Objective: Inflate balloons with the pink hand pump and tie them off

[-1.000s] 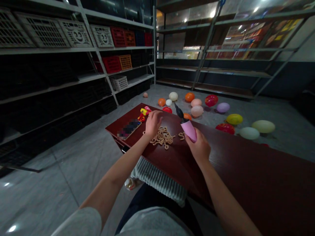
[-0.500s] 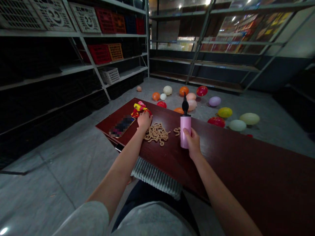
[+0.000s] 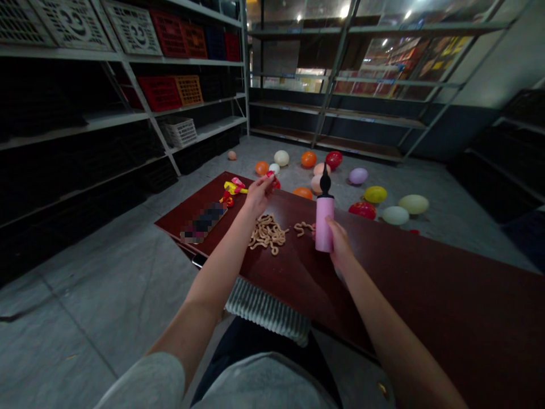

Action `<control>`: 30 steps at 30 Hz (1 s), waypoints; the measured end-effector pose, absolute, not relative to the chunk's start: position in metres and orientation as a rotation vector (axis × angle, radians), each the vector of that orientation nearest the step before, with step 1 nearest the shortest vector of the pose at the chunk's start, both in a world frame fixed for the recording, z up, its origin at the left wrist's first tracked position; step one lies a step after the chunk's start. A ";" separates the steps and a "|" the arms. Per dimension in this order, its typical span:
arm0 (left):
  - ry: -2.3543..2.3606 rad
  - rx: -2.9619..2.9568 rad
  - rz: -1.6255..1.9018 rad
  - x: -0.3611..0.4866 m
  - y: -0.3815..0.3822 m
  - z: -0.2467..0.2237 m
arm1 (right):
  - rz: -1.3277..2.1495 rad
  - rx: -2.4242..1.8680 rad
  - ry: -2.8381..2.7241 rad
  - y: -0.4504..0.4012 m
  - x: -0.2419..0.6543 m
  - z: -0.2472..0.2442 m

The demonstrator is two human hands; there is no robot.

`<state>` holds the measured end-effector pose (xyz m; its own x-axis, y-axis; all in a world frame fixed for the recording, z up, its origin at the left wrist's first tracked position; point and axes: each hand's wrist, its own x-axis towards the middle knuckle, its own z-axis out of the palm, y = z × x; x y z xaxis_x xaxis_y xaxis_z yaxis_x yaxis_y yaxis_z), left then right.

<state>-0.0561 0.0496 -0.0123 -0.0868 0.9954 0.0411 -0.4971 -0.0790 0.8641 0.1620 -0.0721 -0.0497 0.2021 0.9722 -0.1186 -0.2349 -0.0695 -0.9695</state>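
Note:
My left hand (image 3: 260, 196) is raised over the table, its fingers pinched on a small red deflated balloon (image 3: 271, 175). My right hand (image 3: 339, 241) wraps round the pink barrel of a balloon pump (image 3: 324, 221), held upright with its black nozzle pointing up. Between my hands, a pile of tan twisty strings (image 3: 268, 233) lies on the dark red table (image 3: 383, 272). A few more tan pieces (image 3: 302, 228) sit just left of the pump. Yellow, pink and red deflated balloons (image 3: 233, 187) lie near the table's far left corner.
A phone-like device with a blurred screen (image 3: 204, 221) lies at the table's left. Inflated balloons (image 3: 375, 195) in several colours are scattered on the floor beyond. Metal shelves with crates (image 3: 159, 92) stand at left; a metal rack (image 3: 366, 113) stands at the back.
My left hand has lifted from the deflated balloons and moved right, carrying a red one. The pump in my right hand has shifted slightly right. The camera view has turned a little right.

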 end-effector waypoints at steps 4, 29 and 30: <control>0.441 0.504 1.462 -0.022 0.055 -0.013 | 1.320 -1.218 -0.910 -0.076 0.182 -0.041; 0.602 0.549 1.363 0.001 0.030 -0.048 | 2.009 -0.999 -1.058 -0.109 0.221 -0.053; 0.595 0.555 1.365 0.001 0.030 -0.048 | 2.003 -0.998 -1.059 -0.109 0.221 -0.054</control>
